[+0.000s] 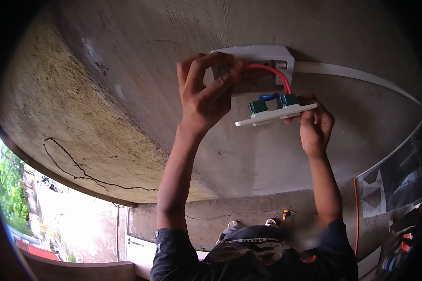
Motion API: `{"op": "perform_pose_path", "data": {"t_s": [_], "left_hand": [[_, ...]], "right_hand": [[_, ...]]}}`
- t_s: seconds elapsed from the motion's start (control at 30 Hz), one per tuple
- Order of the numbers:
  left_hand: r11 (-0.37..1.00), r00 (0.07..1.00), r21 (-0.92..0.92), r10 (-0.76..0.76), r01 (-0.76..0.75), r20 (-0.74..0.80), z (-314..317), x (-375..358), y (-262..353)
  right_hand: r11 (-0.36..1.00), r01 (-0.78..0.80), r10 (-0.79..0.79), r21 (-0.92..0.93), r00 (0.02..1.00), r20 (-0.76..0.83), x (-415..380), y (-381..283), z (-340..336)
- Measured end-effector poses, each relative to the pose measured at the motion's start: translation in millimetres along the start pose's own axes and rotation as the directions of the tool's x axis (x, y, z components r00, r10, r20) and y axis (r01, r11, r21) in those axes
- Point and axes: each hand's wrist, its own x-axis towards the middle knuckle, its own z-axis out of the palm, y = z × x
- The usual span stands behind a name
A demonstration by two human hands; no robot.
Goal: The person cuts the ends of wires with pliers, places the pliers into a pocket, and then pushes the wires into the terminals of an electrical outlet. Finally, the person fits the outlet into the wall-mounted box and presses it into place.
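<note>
A white surface-mount box [253, 50] is fixed to the wall, its front uncovered. My left hand [204, 89] is at the box's left side, thumb and fingers closed at the end of a red wire [273, 69]; the fingertips are blurred. From there the wire curves right and down into a green switch module on a white switch plate [272, 115]. A short blue wire [268, 97] links the two green modules. With my right hand [317, 125] I grip the plate's right end, holding it tilted below the box, apart from it.
White trunking [351, 70] runs right from the box along the wall. A dark cord [86, 177] hangs on the rough wall at left. A yellow-and-black screwdriver handle [286, 214] shows on the floor by my feet. An orange cable [357, 210] runs down at right.
</note>
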Motion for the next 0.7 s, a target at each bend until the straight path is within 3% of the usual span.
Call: {"op": "perform_pose_path", "data": {"t_s": [0.33, 0.7], "left_hand": [[0.971, 0.992, 0.216, 0.084, -0.102, 0.093, -2, -11, 0], [0.999, 1.0, 0.05, -0.005, 0.005, -0.005, 2, -11, 5]], "right_hand": [[0.996, -0.078, 0.077, -0.042, 0.997, -0.016, 0, 0, -2], [0.999, -0.052, 0.052, -0.007, 0.998, -0.038, -4, -9, 8]]}}
